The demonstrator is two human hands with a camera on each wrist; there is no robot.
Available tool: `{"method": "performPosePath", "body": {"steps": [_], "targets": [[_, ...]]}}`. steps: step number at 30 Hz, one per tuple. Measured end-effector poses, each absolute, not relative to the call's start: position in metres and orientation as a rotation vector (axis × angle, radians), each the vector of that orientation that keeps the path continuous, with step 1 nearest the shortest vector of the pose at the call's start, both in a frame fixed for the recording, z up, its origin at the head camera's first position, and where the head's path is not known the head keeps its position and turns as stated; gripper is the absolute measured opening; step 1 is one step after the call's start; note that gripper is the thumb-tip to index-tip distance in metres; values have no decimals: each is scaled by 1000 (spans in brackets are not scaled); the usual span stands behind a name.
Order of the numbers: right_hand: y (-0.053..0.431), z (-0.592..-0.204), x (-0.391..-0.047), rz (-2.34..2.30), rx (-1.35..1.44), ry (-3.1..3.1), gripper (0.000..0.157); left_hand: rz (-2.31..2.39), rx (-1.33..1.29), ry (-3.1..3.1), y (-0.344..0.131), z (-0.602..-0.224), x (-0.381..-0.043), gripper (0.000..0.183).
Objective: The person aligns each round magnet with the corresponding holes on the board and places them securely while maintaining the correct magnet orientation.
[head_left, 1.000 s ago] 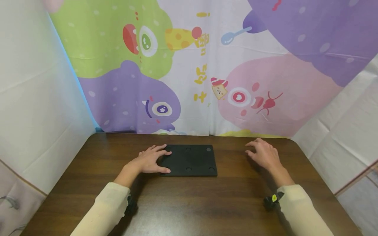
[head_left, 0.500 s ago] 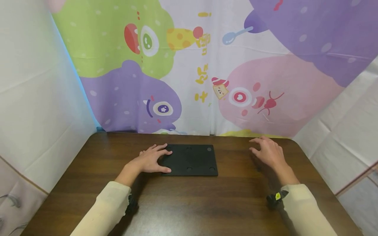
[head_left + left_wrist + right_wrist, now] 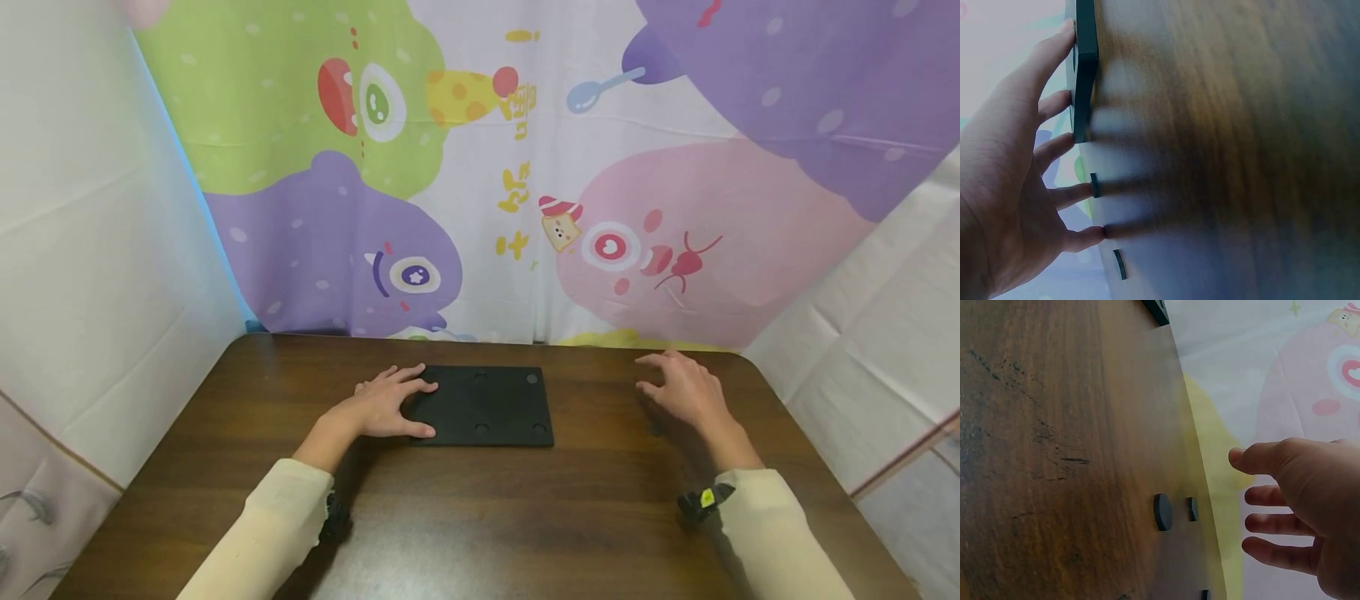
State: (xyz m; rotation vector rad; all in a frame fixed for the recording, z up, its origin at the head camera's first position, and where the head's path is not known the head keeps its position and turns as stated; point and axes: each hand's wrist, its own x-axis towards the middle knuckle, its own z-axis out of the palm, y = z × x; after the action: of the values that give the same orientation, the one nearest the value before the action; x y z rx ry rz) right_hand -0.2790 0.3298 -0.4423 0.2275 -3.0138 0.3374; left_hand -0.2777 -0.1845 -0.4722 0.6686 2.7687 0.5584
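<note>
A flat black rectangular board (image 3: 487, 408) with shallow round recesses lies near the back of the table. My left hand (image 3: 382, 407) spreads over its left end, thumb and some fingertips on it. In the left wrist view, another fingertip meets a small dark disc (image 3: 1094, 185), and the little finger reaches the tabletop. A second dark disc (image 3: 1120, 265) lies beyond that finger. My right hand (image 3: 686, 392) hovers at the back right, fingers loosely bent and holding nothing. Below it, the right wrist view shows a dark disc (image 3: 1162, 512) and a smaller-looking one (image 3: 1193, 509).
The brown wooden table (image 3: 480, 517) ends at a cartoon-printed curtain (image 3: 495, 292). White fabric walls (image 3: 82, 208) stand on both sides. A third dark piece (image 3: 1205, 595) shows at the bottom edge of the right wrist view.
My right hand has shifted slightly to the right. My left hand and the board keep their places.
</note>
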Motion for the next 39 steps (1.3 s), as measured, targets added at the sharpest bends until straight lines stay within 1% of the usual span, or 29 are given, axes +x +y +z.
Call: {"method": "performPosePath", "body": {"steps": [11,29,39], "targets": [[333,-445,-279,333,206,-3116,50,554,668,2759,-185,-472,-277,87],[339,-456,-281,363,151,-3176,44,555,662,2765,-184,-473,-278,86],[339,-464,-281,346,173,-3181,42,556,670,2770,-185,-473,-278,87]]}}
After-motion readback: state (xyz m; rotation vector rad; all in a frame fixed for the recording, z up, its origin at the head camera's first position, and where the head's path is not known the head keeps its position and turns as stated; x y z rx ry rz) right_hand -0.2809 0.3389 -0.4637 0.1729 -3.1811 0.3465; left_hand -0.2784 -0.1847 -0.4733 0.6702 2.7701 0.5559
